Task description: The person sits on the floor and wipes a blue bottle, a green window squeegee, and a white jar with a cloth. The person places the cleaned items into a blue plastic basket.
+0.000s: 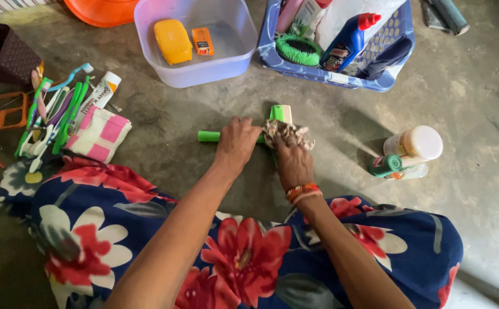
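Observation:
A green plastic tool (210,136) with a rod handle lies on the concrete floor; its flat green and cream end (281,113) sticks out beyond my hands. My left hand (236,143) presses down on the rod, fingers curled over it. My right hand (293,160) holds a frayed beige rag (286,133) bunched against the tool near its head. An orange bangle circles my right wrist.
Left lies a heap of toothbrushes (55,111), a tube and a pink checked cloth (99,133). Behind are a clear tub (201,68) with orange soap items and a blue basket (341,77) of bottles and a green brush. Right: a white jar (415,144) and a small green-capped bottle (387,166).

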